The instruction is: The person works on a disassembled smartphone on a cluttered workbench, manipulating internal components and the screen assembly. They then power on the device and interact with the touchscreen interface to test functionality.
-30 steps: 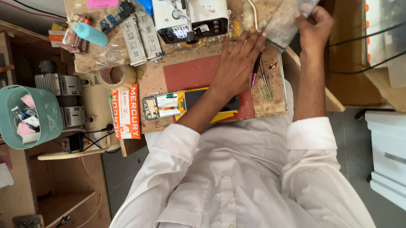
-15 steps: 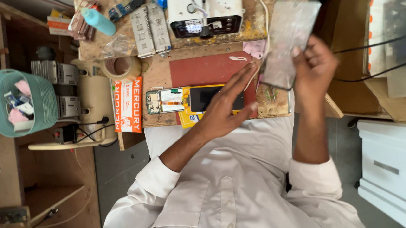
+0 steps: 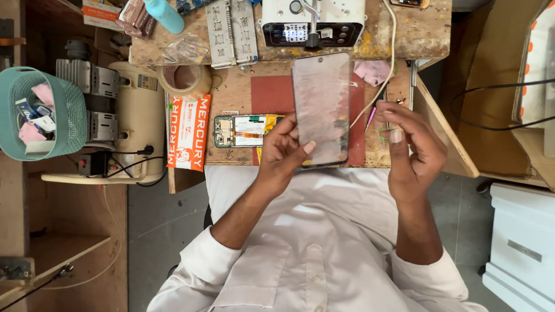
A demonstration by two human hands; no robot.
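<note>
Left hand (image 3: pixel 284 151) grip holds the phone screen (image 3: pixel 321 108) by its bottom edge, over the tabletop (image 3: pixel 426 29) near edge. Right hand (image 3: pixel 410 146) beside it, fingers loosely curled, holding nothing visible.

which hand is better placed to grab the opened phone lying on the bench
Left. The left hand holds the glass screen panel right beside the opened phone, but it is occupied. The right hand is free, though farther off.
</note>
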